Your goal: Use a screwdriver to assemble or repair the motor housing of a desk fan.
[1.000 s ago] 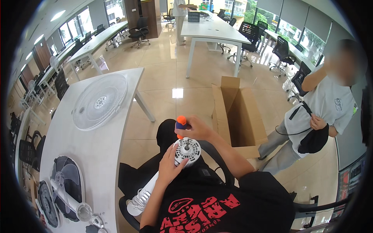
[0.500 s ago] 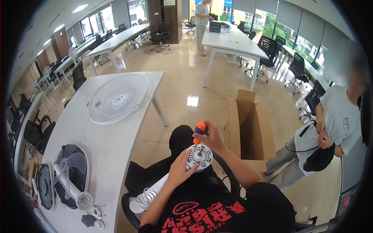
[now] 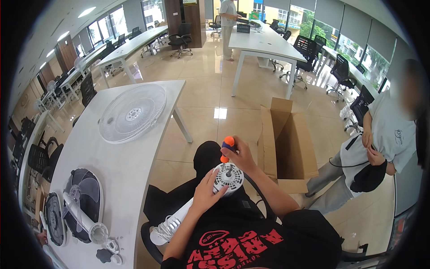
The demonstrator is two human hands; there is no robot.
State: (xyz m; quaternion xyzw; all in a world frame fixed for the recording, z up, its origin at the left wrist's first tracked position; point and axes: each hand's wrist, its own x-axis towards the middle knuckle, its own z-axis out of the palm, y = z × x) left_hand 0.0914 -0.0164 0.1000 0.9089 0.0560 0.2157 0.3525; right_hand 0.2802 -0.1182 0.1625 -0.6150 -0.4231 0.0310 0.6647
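Note:
A white fan motor housing (image 3: 233, 180) with a slotted round face and a metal shaft rests in my lap, its face tilted up. Over its left side lies my left hand (image 3: 207, 193), fingers stretched along the rim and steadying it. My right hand (image 3: 240, 157) is wrapped round an orange and purple screwdriver (image 3: 228, 144), held nearly upright. The tool's tip meets the housing's face near its upper left edge; the screw itself is too small to make out.
On the white table (image 3: 130, 179) at left lie a fan grille (image 3: 133, 114), translucent fan blades (image 3: 88, 186), a white tube (image 3: 83, 215) and a dark knob (image 3: 103, 255). An open cardboard box (image 3: 268, 148) stands on the floor at right, beside a standing person (image 3: 380, 134).
The screwdriver and my right hand have shifted slightly left and up, and the tool leans less. My left hand stays on the motor housing. The whole view has moved a little.

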